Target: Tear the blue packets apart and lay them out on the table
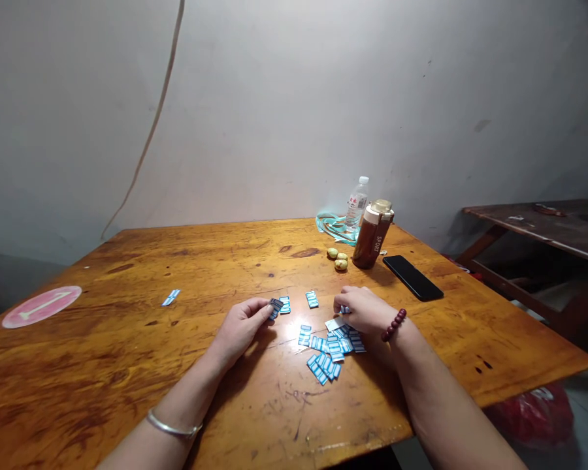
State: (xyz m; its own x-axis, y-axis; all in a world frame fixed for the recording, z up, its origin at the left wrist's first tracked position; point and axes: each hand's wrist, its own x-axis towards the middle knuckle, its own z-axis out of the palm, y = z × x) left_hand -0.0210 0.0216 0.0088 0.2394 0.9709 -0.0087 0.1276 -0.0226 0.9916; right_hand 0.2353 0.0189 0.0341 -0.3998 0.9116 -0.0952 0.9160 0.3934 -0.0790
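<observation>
My left hand [245,326] pinches a small dark-and-blue card [275,307] between thumb and fingers. Just right of that card lies a blue-and-white card [285,304], and another single card [312,299] rests between my hands. A loose pile of blue-and-white cards [334,347] spreads over the table in front of me. My right hand [365,308], fingers curled down, is at the pile's upper right edge; a blue-and-white card shows under its fingertips. One more card [171,297] lies far to the left.
Behind the pile stand a brown bottle [372,235], a clear water bottle [357,205] and a turquoise strap [330,227]. Small yellowish fruits [341,265] sit nearby. A black phone [412,278] lies at the right of the wooden table [215,261]. A pink round sticker [42,307] is at left.
</observation>
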